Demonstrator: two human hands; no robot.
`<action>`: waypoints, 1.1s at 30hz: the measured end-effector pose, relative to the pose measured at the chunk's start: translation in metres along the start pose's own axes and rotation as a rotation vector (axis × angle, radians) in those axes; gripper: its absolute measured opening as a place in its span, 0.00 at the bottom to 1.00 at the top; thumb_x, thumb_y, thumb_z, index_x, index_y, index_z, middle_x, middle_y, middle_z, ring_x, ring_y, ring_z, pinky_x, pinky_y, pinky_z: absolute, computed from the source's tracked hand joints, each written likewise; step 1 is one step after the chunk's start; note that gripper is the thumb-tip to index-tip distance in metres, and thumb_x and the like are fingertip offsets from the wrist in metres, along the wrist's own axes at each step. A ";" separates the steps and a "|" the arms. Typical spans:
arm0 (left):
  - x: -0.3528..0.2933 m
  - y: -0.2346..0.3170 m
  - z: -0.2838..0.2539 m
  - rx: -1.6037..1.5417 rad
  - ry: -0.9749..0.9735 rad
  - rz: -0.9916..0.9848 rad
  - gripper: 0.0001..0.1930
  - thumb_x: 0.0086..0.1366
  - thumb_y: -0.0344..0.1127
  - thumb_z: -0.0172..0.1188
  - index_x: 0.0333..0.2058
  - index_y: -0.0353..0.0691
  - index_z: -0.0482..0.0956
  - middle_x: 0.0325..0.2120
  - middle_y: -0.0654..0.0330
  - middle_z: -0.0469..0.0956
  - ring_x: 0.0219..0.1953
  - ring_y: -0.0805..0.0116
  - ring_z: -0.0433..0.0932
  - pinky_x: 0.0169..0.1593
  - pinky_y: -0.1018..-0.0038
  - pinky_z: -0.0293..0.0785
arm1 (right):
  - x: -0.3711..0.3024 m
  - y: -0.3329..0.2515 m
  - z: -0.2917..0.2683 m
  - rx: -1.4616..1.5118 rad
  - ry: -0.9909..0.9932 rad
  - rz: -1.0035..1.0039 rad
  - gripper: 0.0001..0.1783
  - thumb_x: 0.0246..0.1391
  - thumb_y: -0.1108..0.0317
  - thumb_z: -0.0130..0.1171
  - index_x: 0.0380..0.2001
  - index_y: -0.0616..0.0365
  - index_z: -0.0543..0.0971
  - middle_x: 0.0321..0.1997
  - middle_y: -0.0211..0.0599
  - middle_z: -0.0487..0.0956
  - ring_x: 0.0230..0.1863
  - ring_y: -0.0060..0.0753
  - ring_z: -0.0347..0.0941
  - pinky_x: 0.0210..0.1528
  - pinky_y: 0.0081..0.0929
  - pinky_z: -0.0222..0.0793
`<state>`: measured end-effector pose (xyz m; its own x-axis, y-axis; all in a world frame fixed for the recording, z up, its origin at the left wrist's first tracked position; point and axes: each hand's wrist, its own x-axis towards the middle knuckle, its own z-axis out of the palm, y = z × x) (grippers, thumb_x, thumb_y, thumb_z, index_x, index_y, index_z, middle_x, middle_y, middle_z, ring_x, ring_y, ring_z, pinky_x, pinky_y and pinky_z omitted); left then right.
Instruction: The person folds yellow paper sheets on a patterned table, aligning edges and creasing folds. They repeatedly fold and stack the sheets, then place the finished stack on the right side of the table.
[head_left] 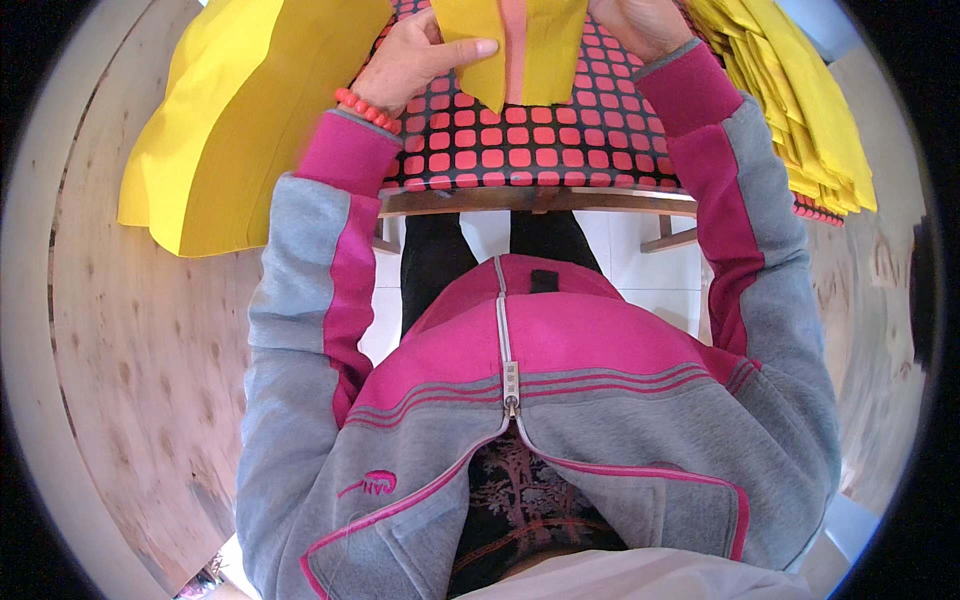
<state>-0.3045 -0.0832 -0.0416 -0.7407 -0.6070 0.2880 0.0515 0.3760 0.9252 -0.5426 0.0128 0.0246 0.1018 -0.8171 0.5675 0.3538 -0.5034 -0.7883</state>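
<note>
Head view: a yellow fabric piece with a pink strip running lengthwise is held over the desk, its upper end cut off by the picture's top edge. The piece's left side is gripped by the left hand, with the thumb laid across the cloth and the fingers mostly hidden. The right hand is seen just beside the piece's right edge, partly cut off; whether the cloth is clamped by it cannot be told. The two hands are kept apart by the piece. Beneath the piece, the desk is covered in a pattern of red squares on black. To the left of the piece, a large yellow sheet is draped; to its right, folded yellow cloths are stacked. A red bead bracelet is worn on the left wrist. Nearer the body than the piece, a grey and magenta jacket is seen, zipped partway.
</note>
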 end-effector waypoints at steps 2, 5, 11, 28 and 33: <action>0.004 -0.008 0.002 -0.109 0.055 -0.061 0.21 0.67 0.36 0.68 0.54 0.32 0.78 0.49 0.60 0.82 0.47 0.72 0.81 0.53 0.74 0.76 | -0.001 0.004 -0.003 0.035 0.005 0.001 0.28 0.74 0.56 0.47 0.67 0.66 0.66 0.66 0.42 0.74 0.64 0.33 0.72 0.65 0.33 0.70; 0.009 -0.015 0.006 -0.186 0.033 -0.100 0.21 0.66 0.35 0.68 0.55 0.33 0.77 0.50 0.61 0.82 0.50 0.71 0.80 0.55 0.73 0.76 | 0.001 0.003 -0.005 0.030 0.035 -0.004 0.29 0.75 0.55 0.45 0.68 0.66 0.65 0.67 0.41 0.73 0.65 0.32 0.71 0.67 0.33 0.68; 0.009 -0.006 0.019 -0.121 0.031 0.015 0.19 0.67 0.34 0.67 0.55 0.36 0.79 0.49 0.63 0.83 0.51 0.72 0.80 0.56 0.72 0.75 | 0.001 0.001 0.007 0.002 0.075 -0.036 0.28 0.75 0.57 0.45 0.69 0.65 0.64 0.67 0.41 0.73 0.65 0.32 0.71 0.67 0.33 0.68; -0.014 0.008 0.034 -0.369 -0.015 -0.217 0.18 0.70 0.32 0.63 0.56 0.31 0.76 0.49 0.56 0.83 0.48 0.69 0.83 0.54 0.71 0.79 | -0.013 0.028 -0.027 0.062 0.195 0.124 0.21 0.71 0.65 0.50 0.60 0.67 0.72 0.58 0.43 0.80 0.54 0.38 0.79 0.58 0.32 0.74; -0.033 0.016 0.035 -0.496 -0.067 -0.500 0.21 0.68 0.31 0.64 0.57 0.29 0.74 0.51 0.55 0.82 0.48 0.68 0.83 0.55 0.70 0.79 | -0.027 0.049 -0.049 0.035 0.300 0.640 0.22 0.69 0.61 0.55 0.58 0.67 0.73 0.56 0.45 0.81 0.52 0.35 0.81 0.58 0.35 0.78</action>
<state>-0.3029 -0.0323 -0.0448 -0.7940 -0.5733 -0.2023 -0.0184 -0.3099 0.9506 -0.5736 -0.0031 -0.0412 0.0413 -0.9943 -0.0986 0.3401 0.1068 -0.9343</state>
